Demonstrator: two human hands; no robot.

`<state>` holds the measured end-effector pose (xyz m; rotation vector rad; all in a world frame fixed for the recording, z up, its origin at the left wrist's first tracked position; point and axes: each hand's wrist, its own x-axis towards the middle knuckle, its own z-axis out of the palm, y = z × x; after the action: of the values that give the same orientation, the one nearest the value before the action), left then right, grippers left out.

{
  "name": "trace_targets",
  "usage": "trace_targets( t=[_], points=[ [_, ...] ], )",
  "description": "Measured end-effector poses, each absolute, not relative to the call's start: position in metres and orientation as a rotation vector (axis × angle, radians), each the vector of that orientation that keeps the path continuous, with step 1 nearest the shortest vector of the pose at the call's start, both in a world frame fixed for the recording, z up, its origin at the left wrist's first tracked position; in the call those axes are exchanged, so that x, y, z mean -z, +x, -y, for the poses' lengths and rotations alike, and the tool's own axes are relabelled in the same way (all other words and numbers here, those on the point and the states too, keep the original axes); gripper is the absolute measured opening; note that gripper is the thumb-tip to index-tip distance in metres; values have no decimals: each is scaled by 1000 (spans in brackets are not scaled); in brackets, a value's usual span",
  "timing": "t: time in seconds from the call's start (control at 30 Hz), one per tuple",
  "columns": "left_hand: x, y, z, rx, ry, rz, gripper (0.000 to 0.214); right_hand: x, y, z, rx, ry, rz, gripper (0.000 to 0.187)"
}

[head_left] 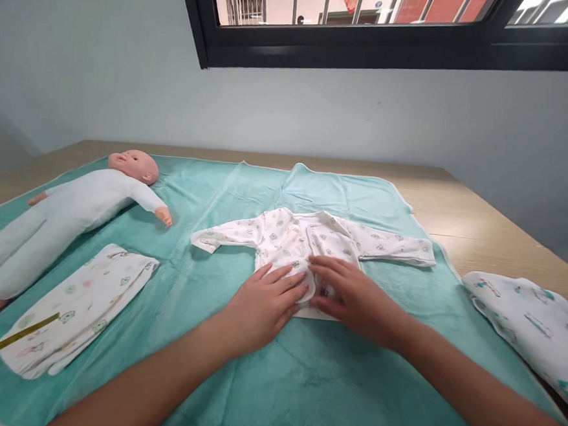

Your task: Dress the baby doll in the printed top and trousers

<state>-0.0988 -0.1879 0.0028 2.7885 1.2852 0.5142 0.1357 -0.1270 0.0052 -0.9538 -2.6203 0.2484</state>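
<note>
Both forearms reach in from the near edge; the left hand (262, 305) and right hand (351, 295) lie flat, fingers spread, pressing the lower hem of a small printed baby shirt (306, 240) (no readable writing on it). It lies sleeves out, mid-way across a teal towel (201, 285). A doll (70, 211) and folded printed cloth (78, 302) lie left; another folded garment (529, 321) lies right.
</note>
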Motion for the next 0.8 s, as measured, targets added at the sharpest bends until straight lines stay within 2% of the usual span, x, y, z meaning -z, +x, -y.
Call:
trace_targets(
  t=[0.1, 0.27, 0.4, 0.7, 0.8],
  points=[
    [2, -99, 187, -614, 2816, -1322, 36, -2, 155, 157, -41, -869, 2697, 60],
    [5, -97, 185, -791, 2843, -1284, 21, -1, 157, 160, 159, -800, 2635, 34],
    [-3, -94, 186, -849, 2814, -1219, 20, -6, 157, 158, 22, -765, 2616, 28],
    [-13, -97, 191, -531, 2765, -1030, 26, -13, 168, 155, -405, -696, 2632, 24],
    [-15, -99, 192, -418, 2669, -1074, 37, -18, 170, 155, -490, -707, 2670, 23]
  ],
)
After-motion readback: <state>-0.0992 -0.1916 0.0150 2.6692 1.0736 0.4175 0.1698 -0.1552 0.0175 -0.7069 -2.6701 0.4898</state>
